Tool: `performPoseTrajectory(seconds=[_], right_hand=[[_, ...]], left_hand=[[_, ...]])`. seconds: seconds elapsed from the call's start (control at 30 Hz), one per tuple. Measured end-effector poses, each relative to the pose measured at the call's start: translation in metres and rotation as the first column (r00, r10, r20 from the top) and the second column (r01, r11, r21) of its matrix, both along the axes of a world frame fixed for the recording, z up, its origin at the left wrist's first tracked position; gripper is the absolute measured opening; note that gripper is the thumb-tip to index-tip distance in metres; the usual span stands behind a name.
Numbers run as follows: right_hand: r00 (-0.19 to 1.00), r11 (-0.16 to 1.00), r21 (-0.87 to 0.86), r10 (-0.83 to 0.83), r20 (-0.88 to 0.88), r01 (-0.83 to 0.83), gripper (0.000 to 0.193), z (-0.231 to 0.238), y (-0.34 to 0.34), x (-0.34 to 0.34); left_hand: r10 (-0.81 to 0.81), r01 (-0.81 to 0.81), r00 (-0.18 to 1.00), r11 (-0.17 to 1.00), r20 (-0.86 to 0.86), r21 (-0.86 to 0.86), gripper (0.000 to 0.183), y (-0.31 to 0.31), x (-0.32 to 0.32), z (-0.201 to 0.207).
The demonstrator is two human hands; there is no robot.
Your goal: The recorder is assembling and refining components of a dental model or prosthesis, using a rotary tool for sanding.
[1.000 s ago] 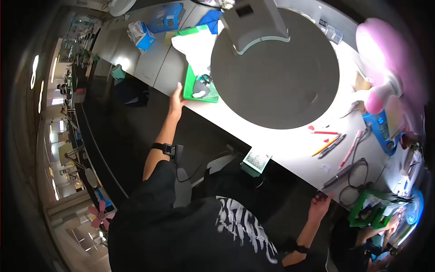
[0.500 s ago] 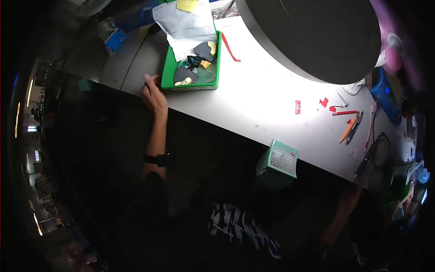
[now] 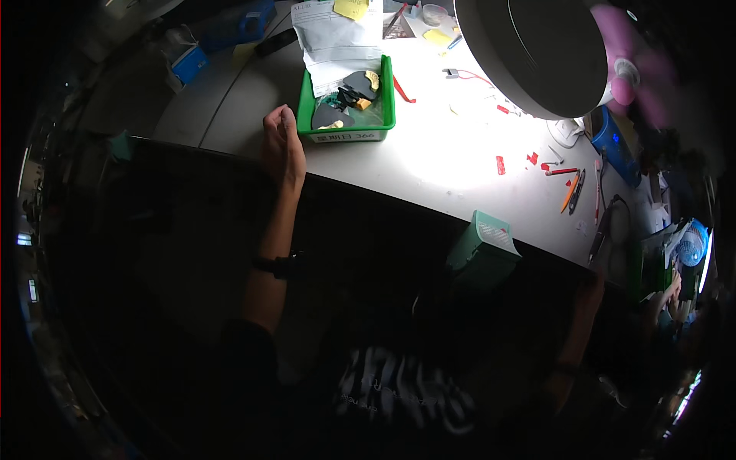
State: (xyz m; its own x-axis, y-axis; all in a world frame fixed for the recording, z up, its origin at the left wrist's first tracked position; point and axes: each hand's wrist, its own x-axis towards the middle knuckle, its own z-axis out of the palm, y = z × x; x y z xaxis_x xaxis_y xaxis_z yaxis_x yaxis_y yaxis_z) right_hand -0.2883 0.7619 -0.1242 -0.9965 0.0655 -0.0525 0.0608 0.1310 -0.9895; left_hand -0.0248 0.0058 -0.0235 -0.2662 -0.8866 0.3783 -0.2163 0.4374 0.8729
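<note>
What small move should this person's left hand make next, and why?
Perhaps reach into the green bin for the nearer dark grey piece: the left hand is beside the bin's left wall and looks empty, and the white paper at the back leaves that piece in view.

green tray [image 3: 389, 96]: smooth plastic | sheet [image 3: 337, 46]: creased paper | tabletop [image 3: 437, 165]: smooth

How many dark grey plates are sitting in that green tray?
2. One dark grey plate lies toward the back right of the green tray; the other plate lies at the front left, nearer the left hand. More could be hidden under the white paper.
</note>
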Motion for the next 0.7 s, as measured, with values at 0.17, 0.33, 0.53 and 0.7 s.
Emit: performPoseTrajectory(seconds=[0.17,0.33,0.53,0.7], right_hand=[[0.915,0.733,-0.67,0.339,0.218,-0.112,0.026,0.001,0.012,-0.014],[0.923,0.666,-0.742,0.333,0.195,-0.084,0.029,-0.016,0.025,-0.011],[0.908,0.66,-0.751,0.316,0.275,-0.002,0.034,-0.011,0.02,-0.006],[0.897,0.602,-0.798,0.347,0.275,0.012,0.038,0.009,0.012,0.013]], left_hand=[[-0.222,0.225,0.974,0.968,-0.042,0.107,0.05,-0.012,0.012,0.0],[-0.251,0.272,0.96,0.943,-0.126,0.193,0.042,-0.008,0.016,0.005],[-0.19,0.297,0.911,0.917,0.366,-0.265,0.023,-0.002,0.02,0.066],[-0.278,0.555,0.605,0.819,0.746,-0.145,0.021,-0.011,-0.013,0.105]])
